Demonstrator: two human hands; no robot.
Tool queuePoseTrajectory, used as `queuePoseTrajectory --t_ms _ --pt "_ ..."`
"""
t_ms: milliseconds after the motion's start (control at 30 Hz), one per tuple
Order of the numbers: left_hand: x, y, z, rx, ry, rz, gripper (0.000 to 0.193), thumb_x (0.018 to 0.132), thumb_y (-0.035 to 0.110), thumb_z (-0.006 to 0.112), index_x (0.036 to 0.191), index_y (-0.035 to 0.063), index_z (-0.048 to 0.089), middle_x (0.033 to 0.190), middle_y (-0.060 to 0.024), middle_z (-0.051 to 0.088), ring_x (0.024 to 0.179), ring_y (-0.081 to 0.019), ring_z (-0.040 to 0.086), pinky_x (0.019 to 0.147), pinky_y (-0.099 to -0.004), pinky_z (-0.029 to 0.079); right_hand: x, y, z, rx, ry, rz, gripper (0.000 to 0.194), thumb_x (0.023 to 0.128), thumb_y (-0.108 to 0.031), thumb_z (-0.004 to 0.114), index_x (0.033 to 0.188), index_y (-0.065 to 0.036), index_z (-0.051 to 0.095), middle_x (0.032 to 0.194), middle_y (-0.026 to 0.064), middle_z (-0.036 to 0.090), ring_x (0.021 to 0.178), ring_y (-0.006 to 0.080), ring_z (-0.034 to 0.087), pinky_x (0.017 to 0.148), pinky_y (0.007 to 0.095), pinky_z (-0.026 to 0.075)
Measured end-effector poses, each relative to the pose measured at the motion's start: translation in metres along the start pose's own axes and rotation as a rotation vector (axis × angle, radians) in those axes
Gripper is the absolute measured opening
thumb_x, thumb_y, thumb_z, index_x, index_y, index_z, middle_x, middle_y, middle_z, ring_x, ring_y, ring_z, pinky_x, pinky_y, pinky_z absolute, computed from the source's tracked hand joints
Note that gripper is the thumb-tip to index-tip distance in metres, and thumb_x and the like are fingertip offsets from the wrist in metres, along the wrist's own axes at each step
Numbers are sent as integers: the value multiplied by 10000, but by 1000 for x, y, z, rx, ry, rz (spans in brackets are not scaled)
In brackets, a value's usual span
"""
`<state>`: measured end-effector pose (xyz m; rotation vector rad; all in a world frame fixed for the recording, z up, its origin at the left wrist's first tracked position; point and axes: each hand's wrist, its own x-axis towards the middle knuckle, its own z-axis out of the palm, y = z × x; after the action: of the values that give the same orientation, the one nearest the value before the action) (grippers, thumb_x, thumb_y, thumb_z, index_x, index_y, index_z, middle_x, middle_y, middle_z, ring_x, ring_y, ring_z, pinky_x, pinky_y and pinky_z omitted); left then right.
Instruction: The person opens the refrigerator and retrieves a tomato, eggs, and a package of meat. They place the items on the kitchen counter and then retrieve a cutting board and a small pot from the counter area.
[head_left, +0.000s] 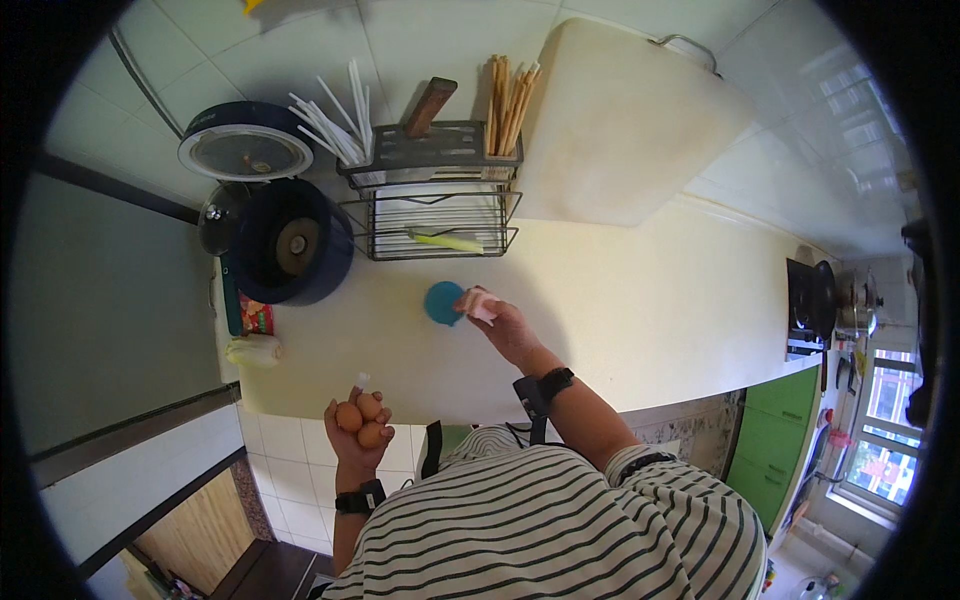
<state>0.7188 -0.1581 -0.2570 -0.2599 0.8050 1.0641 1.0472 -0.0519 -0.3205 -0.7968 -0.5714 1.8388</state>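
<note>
My left hand holds three brown eggs in a cupped palm, just off the front edge of the counter. A small clear scrap shows by its fingertips. Above the counter, my right hand grips a soft pale pink-and-white piece; whether it is meat or cloth I cannot tell. Right beside its fingertips is a small round blue dish or lid, its left part uncovered. Whether the fingers touch it is unclear.
Behind stands a black wire rack with white sticks, wooden chopsticks and a wooden-handled knife. A dark blue pot and a wrapped pale vegetable sit at left. A cutting board leans on the tiles; a black pan is far right.
</note>
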Motion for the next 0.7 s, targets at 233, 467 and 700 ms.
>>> queuePoseTrajectory --t_ms 233,467,700 --pt "4 12 5 38 34 22 480 947 606 497 1181 210 633 1096 -85 607 764 -233 554 570 -364 501 -15 -124 -2 -256 -19 -172 517 844 -312 691 1250 -5 602 1128 162 672 1092 257 645 1008 368 470" --pt "4 11 27 75 -32 25 468 954 603 490 1152 202 627 1083 -83 606 767 -219 562 551 -330 489 -35 -425 22 -1361 176 -659 587 704 -162 759 1262 -10 653 1445 112 524 1320 261 513 1125 419 396" --pt "4 1 39 104 -83 80 479 958 606 483 1159 196 626 1085 -84 602 770 -212 563 557 -318 492 -6 -491 48 -1810 290 -502 849 637 -408 821 1345 -9 575 1430 152 534 1340 294 506 1119 421 384"
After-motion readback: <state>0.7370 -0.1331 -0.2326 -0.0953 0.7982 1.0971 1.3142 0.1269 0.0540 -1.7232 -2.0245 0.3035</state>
